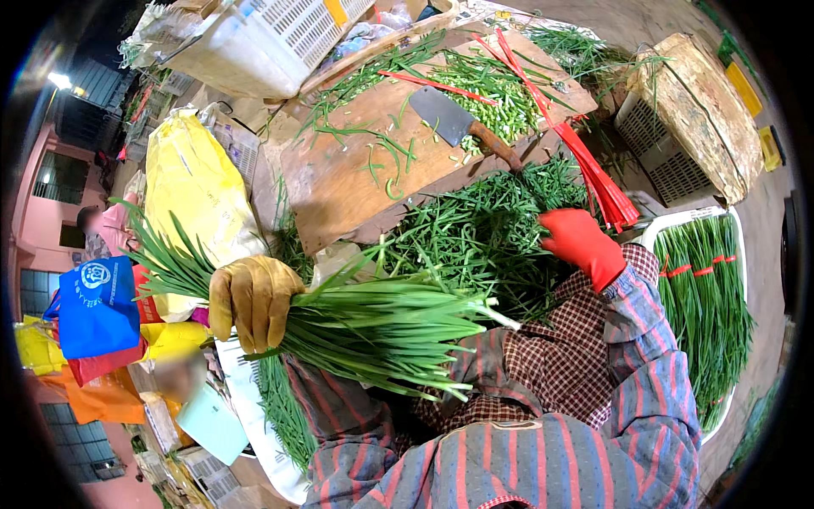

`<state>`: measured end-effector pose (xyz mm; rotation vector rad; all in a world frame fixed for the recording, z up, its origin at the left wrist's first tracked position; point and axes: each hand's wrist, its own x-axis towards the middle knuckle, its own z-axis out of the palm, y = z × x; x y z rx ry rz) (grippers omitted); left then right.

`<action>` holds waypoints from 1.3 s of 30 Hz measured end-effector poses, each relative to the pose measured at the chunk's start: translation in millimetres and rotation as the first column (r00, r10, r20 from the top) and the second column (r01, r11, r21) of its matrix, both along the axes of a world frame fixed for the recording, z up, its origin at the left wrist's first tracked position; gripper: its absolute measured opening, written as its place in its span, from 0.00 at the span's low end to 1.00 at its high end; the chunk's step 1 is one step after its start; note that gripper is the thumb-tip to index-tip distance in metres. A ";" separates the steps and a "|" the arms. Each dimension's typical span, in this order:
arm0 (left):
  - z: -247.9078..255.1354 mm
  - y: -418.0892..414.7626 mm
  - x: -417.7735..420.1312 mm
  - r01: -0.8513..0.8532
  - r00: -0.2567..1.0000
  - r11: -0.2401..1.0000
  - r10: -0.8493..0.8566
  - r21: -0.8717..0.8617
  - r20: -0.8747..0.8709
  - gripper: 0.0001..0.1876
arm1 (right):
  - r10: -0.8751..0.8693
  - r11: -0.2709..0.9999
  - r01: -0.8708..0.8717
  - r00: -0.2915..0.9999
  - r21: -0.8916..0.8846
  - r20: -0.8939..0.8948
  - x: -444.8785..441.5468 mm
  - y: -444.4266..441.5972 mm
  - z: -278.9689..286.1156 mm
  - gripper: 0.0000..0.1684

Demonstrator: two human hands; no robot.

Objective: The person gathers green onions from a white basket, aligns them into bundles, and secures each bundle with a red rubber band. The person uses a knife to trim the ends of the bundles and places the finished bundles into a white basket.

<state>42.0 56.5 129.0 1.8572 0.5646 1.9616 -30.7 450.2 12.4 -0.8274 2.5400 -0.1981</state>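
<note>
My left hand [256, 304], in a tan glove, is closed around a thick bunch of garlic chives [388, 327]. The pale stem ends point right across my lap, and the leaf tips stick out to the left. My right hand [582, 245], in a red rubber glove, hovers at the right end of a heap of loose green leaves [470, 229]. Motion blur hides whether its fingers hold anything. Beyond the heap lies a wooden board [350, 165] with a cleaver [445, 118] and cut stem pieces [509, 118] on it. Red plastic strips [594, 172] hang over its right edge.
At my right, a white basket [739, 254] holds chives tied with red bands. A worn foam-topped crate [696, 114] stands behind it. Another white basket [254, 413] with greens is at my left, near a yellow sack [194, 184] and a blue bag [98, 308]. A person [114, 226] is farther off.
</note>
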 end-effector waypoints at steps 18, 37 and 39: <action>27.4 71.3 17.0 -0.099 0.986 0.975 0.069 0.198 0.152 0.08 | -0.073 0.981 0.098 0.985 -0.164 0.156 10.3 4.4 -6.3 0.27; 60.4 51.9 51.0 -0.229 0.971 0.973 0.225 0.036 0.078 0.07 | 0.015 0.405 0.698 0.641 -0.591 0.768 57.6 -34.4 12.4 0.20; 20.7 70.8 21.2 -0.109 0.993 0.959 0.091 0.263 0.080 0.07 | 0.161 0.311 0.664 0.669 -0.680 0.726 61.7 -38.1 53.1 0.23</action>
